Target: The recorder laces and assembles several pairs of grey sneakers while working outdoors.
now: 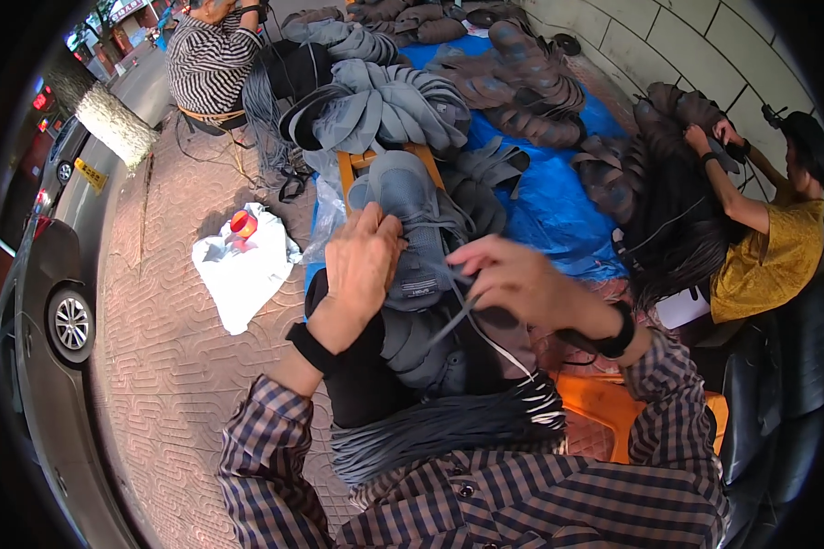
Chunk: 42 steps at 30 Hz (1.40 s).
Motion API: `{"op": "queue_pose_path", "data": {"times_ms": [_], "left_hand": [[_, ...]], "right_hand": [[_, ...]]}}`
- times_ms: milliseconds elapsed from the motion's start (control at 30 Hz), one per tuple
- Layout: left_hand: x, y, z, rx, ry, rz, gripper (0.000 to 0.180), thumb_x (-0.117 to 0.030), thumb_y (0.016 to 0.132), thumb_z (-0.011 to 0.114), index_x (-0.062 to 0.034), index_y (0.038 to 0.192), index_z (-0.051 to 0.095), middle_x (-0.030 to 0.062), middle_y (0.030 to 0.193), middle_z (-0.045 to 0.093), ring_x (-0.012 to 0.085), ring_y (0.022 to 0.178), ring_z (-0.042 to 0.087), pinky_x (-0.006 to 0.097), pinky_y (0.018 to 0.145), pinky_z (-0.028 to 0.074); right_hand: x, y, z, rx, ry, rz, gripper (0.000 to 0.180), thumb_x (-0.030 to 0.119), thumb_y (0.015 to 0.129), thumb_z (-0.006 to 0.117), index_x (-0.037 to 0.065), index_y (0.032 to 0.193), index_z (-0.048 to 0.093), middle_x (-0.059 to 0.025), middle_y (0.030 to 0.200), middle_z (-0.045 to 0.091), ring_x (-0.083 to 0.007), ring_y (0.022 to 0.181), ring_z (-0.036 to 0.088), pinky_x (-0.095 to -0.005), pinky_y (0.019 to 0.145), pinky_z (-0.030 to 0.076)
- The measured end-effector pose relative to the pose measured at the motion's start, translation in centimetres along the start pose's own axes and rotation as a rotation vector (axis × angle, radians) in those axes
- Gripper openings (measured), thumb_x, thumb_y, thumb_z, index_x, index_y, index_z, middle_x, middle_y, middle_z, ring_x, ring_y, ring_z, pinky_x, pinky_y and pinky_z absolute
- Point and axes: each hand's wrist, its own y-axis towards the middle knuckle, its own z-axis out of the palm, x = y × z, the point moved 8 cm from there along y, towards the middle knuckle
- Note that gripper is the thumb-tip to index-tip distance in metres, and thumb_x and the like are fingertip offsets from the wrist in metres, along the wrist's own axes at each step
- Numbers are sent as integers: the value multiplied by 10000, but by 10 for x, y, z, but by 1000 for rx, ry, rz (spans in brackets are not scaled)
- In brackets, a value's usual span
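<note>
Upper [419, 242], grey, is lying before you in the head view, its toe pointing to 12 o'clock and its labelled tongue to 6. Your left hand [364, 261] is gripping its 9 o'clock edge, fingers bent and nearly closed. Your right hand [508, 282] is hovering at 4 o'clock, half open, fingers bent; a lace [450, 322] is running close by its fingertips, but blur is hiding whether they are pinching it. Judging by its look, you are handling something light and soft, giving easily at the collar and probably staying firmer around the toe. Its matt surface is probably offering decent grip rather than sliding, and nothing about it is looking fragile. The eyelet edge, where your left fingers are sitting, is seeming the best hold; the tongue alone is likely folding under a pull. The lace is looking limp and thin, so a pinch close to its end is probably giving you more control. A lace bundle [430, 435] is lying across your lap at 6 o'clock, a pile [384, 102] of similar uppers is sitting at 12, and a blue sheet [545, 229] is spreading at 2.
</note>
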Motion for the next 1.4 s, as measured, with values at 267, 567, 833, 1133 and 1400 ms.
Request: {"op": "queue_pose_path", "data": {"times_ms": [267, 567, 833, 1133, 1400], "left_hand": [[31, 2, 20, 182, -583, -255, 150, -76, 748, 747, -50, 810, 613, 106, 850, 537, 262, 767, 574, 366, 697, 475], [-29, -72, 28, 415, -1061, -621, 199, -77, 926, 615, -3, 1104, 566, 16, 749, 591, 63, 640, 564, 212, 492, 443], [-68, -99, 84, 689, -1666, -1040, 468, -274, 994, 557, 4, 1360, 471, 78, 971, 681, 84, 653, 619, 197, 590, 505], [-54, -97, 72, 675, -1624, -975, 249, -239, 1023, 494, -48, 1010, 653, 11, 768, 639, 57, 627, 581, 203, 586, 490], [72, -173, -13, 562, -948, -668, 95, -73, 915, 560, -63, 863, 640, 32, 633, 607, 136, 551, 600, 277, 504, 454]], "right_hand": [[-98, -117, -197, -681, 527, 558, 172, 198, 1008, 542, 42, 972, 604, 7, 706, 573, -85, 616, 557, -203, 594, 466], [-161, -167, -116, 286, -165, 937, 219, 230, 921, 607, 28, 921, 689, -38, 803, 684, -169, 681, 657, -253, 596, 509], [-99, 48, -13, -138, 155, 468, 256, 250, 871, 701, 5, 940, 674, -68, 832, 670, -138, 715, 619, -286, 643, 474], [-63, 74, -14, 353, -342, 500, 211, 208, 746, 731, 13, 788, 664, -132, 742, 657, -316, 729, 647, -402, 669, 482], [-93, 69, -6, 510, 160, 579, 232, 202, 773, 771, -13, 847, 720, -32, 757, 629, -93, 710, 588, -266, 621, 435]]}}
